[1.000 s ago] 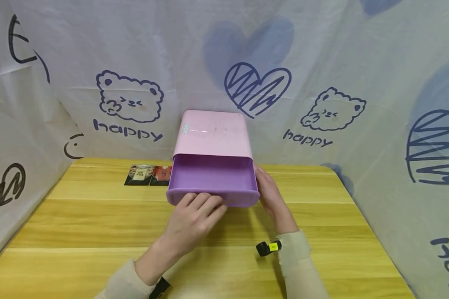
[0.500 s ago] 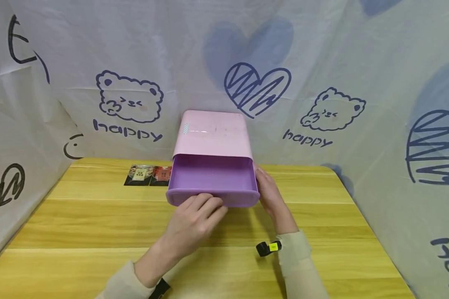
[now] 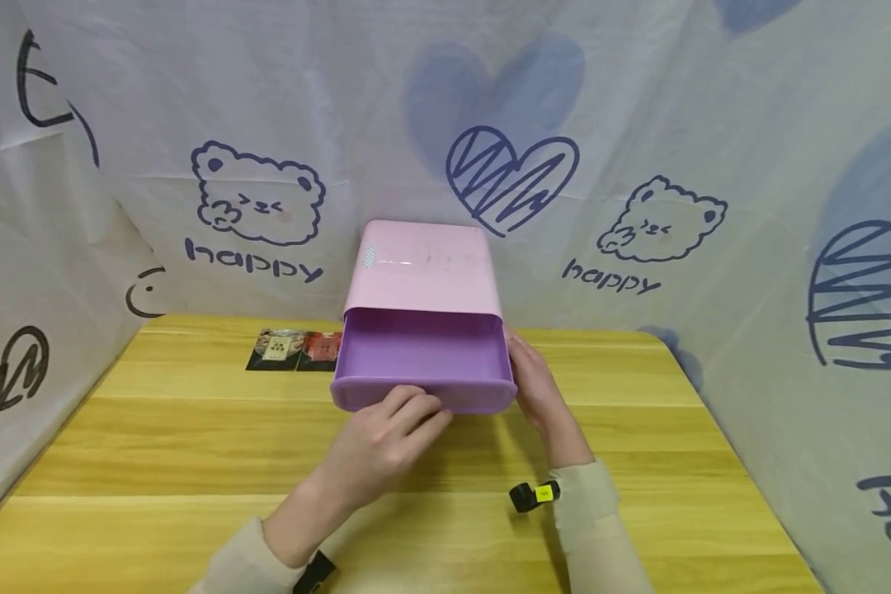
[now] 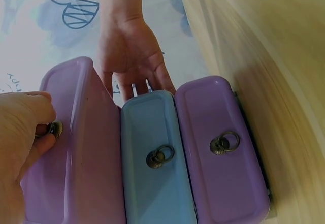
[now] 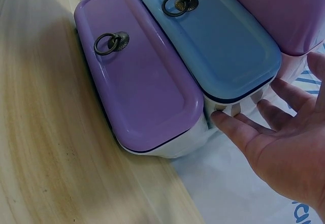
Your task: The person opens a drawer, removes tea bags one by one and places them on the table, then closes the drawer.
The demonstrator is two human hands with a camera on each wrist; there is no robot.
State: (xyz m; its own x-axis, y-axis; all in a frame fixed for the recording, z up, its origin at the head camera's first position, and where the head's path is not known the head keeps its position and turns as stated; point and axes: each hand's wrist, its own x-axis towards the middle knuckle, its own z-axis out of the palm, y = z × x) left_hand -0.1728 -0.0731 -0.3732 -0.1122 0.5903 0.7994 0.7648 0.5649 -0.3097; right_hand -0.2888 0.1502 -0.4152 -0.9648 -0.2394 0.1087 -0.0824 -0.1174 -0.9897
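Observation:
A small pink drawer cabinet stands at the back of the table, its top purple drawer pulled out. At the drawer front, my left hand pinches a bronze ring pull between thumb and finger. My right hand rests against the cabinet's right side, fingers extended. In the right wrist view, its fingertips touch the side beside the blue drawer. Below that sits a lower purple drawer; both lower drawers are closed and carry ring pulls.
Two small dark printed packets, one with a pale label and one red, lie left of the cabinet. A white cloth with bear and heart drawings hangs behind. The wooden table extends on both sides.
One finger of my left hand has slipped down from the drawer's front rim. The drawer, cabinet and right hand look unmoved.

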